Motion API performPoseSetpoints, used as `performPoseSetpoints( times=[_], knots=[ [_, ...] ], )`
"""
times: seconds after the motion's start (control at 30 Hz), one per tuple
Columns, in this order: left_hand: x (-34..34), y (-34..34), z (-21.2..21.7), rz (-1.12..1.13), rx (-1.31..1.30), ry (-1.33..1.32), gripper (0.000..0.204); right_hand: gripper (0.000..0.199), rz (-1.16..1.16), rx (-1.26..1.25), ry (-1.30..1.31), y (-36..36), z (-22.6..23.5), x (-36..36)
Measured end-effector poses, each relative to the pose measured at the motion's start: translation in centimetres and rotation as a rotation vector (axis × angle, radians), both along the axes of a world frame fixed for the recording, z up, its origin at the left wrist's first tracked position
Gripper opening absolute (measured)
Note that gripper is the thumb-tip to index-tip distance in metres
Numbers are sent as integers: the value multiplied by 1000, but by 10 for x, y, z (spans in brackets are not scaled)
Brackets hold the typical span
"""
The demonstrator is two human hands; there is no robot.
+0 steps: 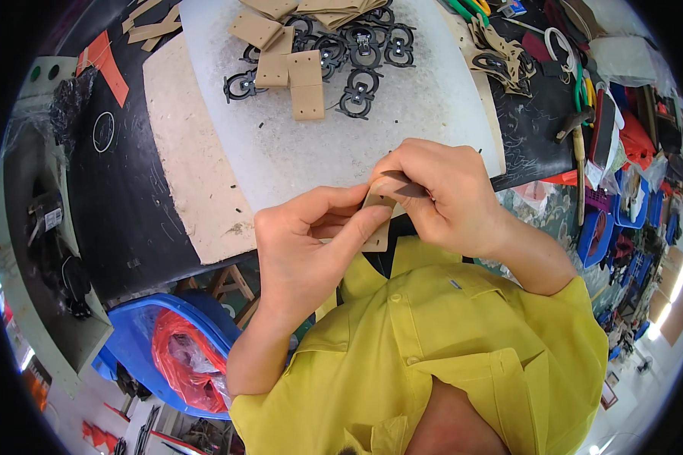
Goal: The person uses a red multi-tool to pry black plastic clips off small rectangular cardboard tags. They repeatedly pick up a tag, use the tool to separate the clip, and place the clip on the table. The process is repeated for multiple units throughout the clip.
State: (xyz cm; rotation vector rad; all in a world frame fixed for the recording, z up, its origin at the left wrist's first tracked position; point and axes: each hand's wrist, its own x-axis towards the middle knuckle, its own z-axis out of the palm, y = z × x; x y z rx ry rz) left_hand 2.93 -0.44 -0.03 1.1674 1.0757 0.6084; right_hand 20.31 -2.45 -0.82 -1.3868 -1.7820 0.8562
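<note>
My left hand pinches a small tan strap piece, which looks like leather and has small holes. My right hand is closed at the upper end of the same piece. A dark, pointed, blade-like tool sticks out of the right hand's grip; its handle is hidden, and I cannot make out its exact kind. Beyond the hands on the pale board lie several folded tan pieces and black rings with metal fittings.
A black table top shows around the boards. Tan strips and an orange piece lie far left. A hammer, cords and more tan straps crowd the right. A blue bin with red plastic stands below left.
</note>
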Motion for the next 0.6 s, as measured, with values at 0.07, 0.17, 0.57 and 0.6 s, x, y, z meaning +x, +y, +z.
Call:
performPoseSetpoints(
  times=[0.07,0.17,0.57,0.6],
  knots=[
    [0,0,-1,-8,-8,-2,12,14,-1,2,-14,-1,1,0],
    [-3,2,-7,62,-33,-92,14,17,9,-244,-11,5,2,3],
    [-17,11,-6,124,-237,-201,15,24,190,493,-308,7,13,26],
    [-17,12,-4,110,-246,-196,15,24,207,490,-317,8,15,26]
  ],
)
